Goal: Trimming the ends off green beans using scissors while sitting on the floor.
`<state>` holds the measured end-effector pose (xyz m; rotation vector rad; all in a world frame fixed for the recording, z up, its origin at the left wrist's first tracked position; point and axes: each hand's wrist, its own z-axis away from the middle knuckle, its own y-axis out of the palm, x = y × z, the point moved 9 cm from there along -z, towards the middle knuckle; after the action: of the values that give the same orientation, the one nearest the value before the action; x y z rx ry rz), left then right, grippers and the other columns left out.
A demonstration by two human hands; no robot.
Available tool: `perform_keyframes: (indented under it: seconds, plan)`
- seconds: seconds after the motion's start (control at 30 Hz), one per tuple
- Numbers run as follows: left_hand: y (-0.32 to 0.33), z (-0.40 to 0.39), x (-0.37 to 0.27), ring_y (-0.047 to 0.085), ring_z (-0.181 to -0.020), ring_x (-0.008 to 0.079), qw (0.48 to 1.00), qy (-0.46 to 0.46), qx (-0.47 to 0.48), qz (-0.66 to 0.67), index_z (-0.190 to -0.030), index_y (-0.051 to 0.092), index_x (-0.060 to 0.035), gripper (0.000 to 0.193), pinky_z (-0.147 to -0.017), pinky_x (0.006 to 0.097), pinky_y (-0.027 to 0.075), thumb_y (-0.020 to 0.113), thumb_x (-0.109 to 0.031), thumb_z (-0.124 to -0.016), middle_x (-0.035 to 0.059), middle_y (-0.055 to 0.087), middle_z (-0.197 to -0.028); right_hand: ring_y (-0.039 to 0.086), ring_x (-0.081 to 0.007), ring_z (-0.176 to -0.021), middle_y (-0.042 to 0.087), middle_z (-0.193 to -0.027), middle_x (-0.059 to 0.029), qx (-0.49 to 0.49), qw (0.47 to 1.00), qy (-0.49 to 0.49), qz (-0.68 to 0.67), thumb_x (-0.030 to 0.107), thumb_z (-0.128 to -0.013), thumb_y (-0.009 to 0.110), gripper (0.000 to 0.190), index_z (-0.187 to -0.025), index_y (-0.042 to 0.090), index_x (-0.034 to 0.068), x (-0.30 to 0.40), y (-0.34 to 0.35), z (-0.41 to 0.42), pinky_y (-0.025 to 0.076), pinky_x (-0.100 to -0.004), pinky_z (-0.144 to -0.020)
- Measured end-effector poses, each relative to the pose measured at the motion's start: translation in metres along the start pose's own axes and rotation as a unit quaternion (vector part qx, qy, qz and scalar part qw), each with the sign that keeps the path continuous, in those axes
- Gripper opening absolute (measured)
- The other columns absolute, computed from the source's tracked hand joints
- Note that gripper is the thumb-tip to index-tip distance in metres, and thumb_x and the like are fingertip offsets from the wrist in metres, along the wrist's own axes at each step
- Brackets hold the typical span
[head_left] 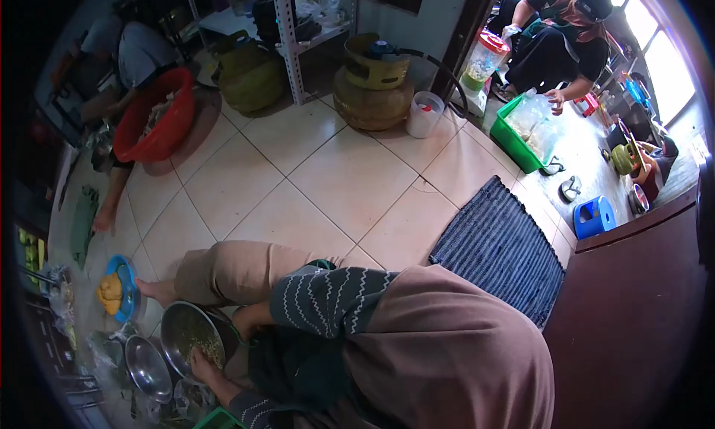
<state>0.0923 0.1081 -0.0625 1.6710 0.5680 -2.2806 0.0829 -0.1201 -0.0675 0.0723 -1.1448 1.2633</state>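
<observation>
A steel bowl [181, 334] tilts on the floor against my legs, with small pale green bits [209, 348] lying in it. My left hand [204, 365] reaches over the bowl's near rim, fingers among the bits; whether they grip any is too small to tell. By the opposite side of the rim is my right hand [244, 323], its fingers partly hidden. A green cord [246, 341] shows close to that wrist. Beside the bowl rests a second steel bowl [148, 368] with a shiny bare inside. Clear plastic bags [192, 395] lie around both.
Past my foot, a blue basin [127, 289] stands by an orange-yellow mass [109, 294]. One person's hand [104, 219] touches the floor below a red basin [156, 119]. Gas cylinders [373, 94] line the wall. Another person crouches by a green crate [519, 138] beyond a woven mat [497, 250].
</observation>
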Motion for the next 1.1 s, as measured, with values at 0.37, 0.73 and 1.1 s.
perform_keyframes:
  seconds: [0.37,0.73,1.1]
  plan:
    - [0.011,0.01,-0.005,0.043,-0.051,0.0062,1.0,-0.002,0.008,0.028,-0.094,0.056,-0.0057,0.021,-0.041,0.0191,0.031,0.057,-0.023,-0.082,0.0001,0.052,-0.069,0.06,-0.0296,-0.067,0.062,-0.072,-0.0172,-0.187,0.956,-0.113,0.196,0.021,-0.061,0.064,0.021,-0.069,0.066,0.001,-0.013,0.013,-0.034,0.047,-0.0397,-0.061]
    - [0.019,0.028,-0.022,0.042,-0.056,0.0072,0.999,0.016,0.035,0.037,-0.085,0.056,-0.006,0.017,-0.047,0.0224,0.032,0.056,-0.022,-0.081,0.0,0.048,-0.067,0.06,-0.0212,-0.061,0.061,-0.067,-0.0106,-0.13,0.934,-0.307,-0.126,0.023,-0.069,0.065,0.024,-0.074,0.062,0.0,0.113,-0.104,0.157,0.049,-0.0362,-0.061]
    - [0.006,-0.027,0.025,0.041,-0.046,0.0036,0.995,-0.025,0.065,0.071,-0.081,0.054,-0.0088,0.012,-0.037,0.0163,0.032,0.056,-0.02,-0.083,-0.0008,0.052,-0.063,0.04,-0.0138,-0.046,0.04,-0.055,-0.0015,0.312,0.324,-0.863,-0.23,0.037,-0.081,0.055,0.033,-0.081,0.055,0.004,0.186,-0.179,0.594,0.046,-0.037,-0.062]
